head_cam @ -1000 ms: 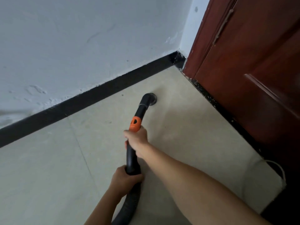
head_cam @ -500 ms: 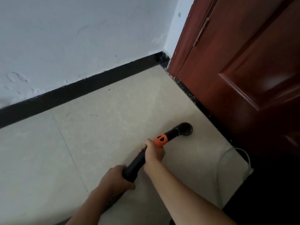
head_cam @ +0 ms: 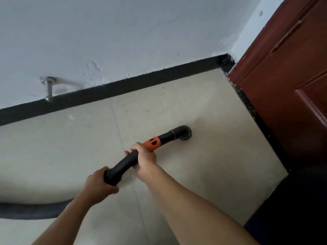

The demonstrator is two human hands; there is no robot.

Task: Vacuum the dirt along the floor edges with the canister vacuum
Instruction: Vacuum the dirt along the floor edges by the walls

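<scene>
Grip: left hand (head_cam: 99,184) wrapped round the wand's (head_cam: 123,165) rear end, right hand (head_cam: 145,160) clamped just behind the orange collar (head_cam: 153,143).
Hose (head_cam: 26,209): trails off left along the tiles.
Wand axis: lower-left to upper-right, away from both hands.
Nozzle (head_cam: 184,133): down on the tile, up and right of the right hand, the nearer one.
Door threshold (head_cam: 247,106): further right, not yet reached. I'd say push along the axis!

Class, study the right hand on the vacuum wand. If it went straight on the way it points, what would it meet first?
The orange collar on the wand, just ahead of the right hand and seemingly touching its grip. Past that lies the black nozzle on the floor.
</scene>
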